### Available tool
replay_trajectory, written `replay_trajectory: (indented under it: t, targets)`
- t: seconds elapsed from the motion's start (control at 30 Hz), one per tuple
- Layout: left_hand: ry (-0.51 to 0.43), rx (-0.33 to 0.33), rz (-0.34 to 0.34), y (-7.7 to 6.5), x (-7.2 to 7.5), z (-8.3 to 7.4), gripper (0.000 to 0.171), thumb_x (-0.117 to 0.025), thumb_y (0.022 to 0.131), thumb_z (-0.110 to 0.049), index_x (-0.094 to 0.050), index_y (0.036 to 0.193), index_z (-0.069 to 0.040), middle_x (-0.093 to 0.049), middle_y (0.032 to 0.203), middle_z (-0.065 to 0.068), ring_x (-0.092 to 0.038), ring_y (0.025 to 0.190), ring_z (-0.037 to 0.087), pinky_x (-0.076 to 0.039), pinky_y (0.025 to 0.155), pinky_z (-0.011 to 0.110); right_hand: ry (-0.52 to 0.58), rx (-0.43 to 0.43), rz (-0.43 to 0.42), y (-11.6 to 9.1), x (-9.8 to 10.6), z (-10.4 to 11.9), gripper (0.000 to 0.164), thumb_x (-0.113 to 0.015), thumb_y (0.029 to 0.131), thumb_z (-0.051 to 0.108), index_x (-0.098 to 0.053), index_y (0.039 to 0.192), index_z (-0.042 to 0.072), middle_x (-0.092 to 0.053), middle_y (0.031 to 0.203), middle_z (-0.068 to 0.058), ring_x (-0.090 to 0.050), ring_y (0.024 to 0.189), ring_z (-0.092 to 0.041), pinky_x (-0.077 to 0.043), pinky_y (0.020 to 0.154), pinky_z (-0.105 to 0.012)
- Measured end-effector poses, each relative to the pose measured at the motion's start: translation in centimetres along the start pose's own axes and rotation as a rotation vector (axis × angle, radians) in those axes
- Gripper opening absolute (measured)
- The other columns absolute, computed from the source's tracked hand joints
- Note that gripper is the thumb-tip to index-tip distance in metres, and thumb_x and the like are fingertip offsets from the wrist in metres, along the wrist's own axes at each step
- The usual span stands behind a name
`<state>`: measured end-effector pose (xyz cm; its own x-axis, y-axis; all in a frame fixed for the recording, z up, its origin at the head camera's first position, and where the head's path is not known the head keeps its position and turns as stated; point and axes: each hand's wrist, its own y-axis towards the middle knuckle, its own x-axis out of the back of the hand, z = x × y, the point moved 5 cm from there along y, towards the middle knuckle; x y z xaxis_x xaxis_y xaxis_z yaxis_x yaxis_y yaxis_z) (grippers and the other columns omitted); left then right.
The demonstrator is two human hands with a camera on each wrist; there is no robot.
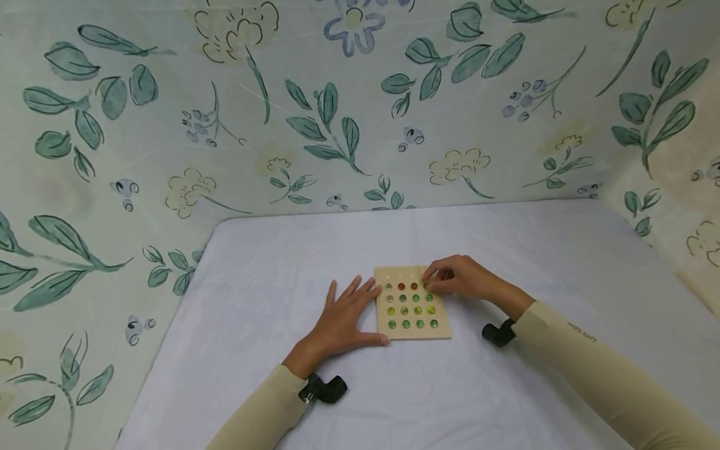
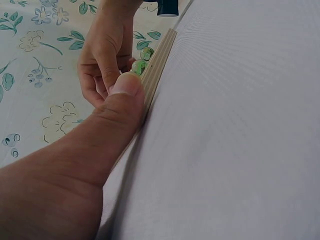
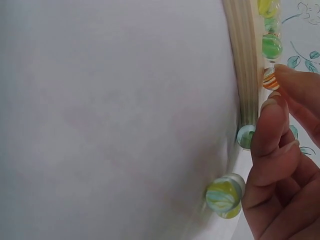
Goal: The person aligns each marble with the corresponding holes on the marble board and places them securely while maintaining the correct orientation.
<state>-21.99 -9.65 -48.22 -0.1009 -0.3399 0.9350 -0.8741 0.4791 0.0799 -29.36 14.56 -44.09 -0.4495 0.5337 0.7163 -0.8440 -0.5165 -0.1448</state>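
Note:
A square wooden board (image 1: pixel 442 317) lies on the white-covered table, with rows of glass marbles (image 1: pixel 417 310) sitting in it, mostly green and yellow. Small hollows in its far row hold no marbles. My left hand (image 1: pixel 340 319) rests at the board's left side, fingers spread, with fingertips and thumb touching its edge and near corner. At the far right of the board, my right hand (image 1: pixel 464 278) pinches a clear marble with orange stripes (image 3: pixel 270 79) between thumb and fingertip. In the left wrist view, the left thumb (image 2: pixel 127 87) covers part of the board.
Beyond the board, a teal-green marble (image 3: pixel 246 136) and yellow-green marbles (image 3: pixel 224 196) lie beside the right hand, hidden from the head view. White cloth (image 1: pixel 281 256) covers the table. Leaf-patterned fabric (image 1: pixel 337 125) hangs behind it. Each wrist wears a black camera (image 1: pixel 499 334).

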Motion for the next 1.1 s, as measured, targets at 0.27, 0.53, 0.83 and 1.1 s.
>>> replay_trajectory:
  t: [0.27,0.53,0.83,1.1]
  targets:
    - [-0.004,0.001,0.004,0.0,-0.1,-0.1,0.106,-0.053,0.068,-0.086,-0.03,0.153,-0.028,-0.02,0.159,-0.007,-0.007,0.148,0.018,0.005,0.113,0.059,0.011,0.009,0.004,-0.1,0.0,-0.1,0.018,-0.074,0.086,0.02,-0.074,0.104,0.017,-0.064,0.082,0.001,-0.053,0.073,-0.017,-0.047,0.061,-0.028]
    - [-0.004,-0.003,0.002,0.0,0.0,-0.2,0.106,-0.053,0.067,-0.086,-0.029,0.153,-0.028,-0.021,0.159,-0.005,-0.008,0.148,0.02,0.005,0.113,0.06,0.001,0.0,-0.005,0.0,0.4,0.1,0.017,-0.074,0.086,0.02,-0.073,0.103,0.018,-0.065,0.079,0.002,-0.055,0.068,-0.016,-0.047,0.057,-0.028]
    - [-0.016,-0.024,0.004,0.0,0.3,-0.3,0.104,-0.058,0.07,-0.082,-0.029,0.153,-0.026,-0.021,0.159,-0.004,-0.008,0.148,0.021,0.005,0.112,0.061,-0.063,-0.003,-0.05,-0.3,1.8,0.0,0.018,-0.073,0.087,0.017,-0.073,0.105,0.017,-0.063,0.08,0.0,-0.055,0.07,-0.017,-0.049,0.059,-0.03]
    - [-0.052,-0.029,0.015,-0.1,0.3,-0.2,0.103,-0.063,0.071,-0.077,-0.028,0.153,-0.026,-0.019,0.16,-0.003,-0.007,0.148,0.022,0.006,0.112,0.06,-0.075,0.014,-0.068,-1.0,2.7,-0.7,0.019,-0.073,0.087,0.018,-0.073,0.105,0.015,-0.063,0.082,-0.001,-0.054,0.07,-0.017,-0.048,0.06,-0.029]
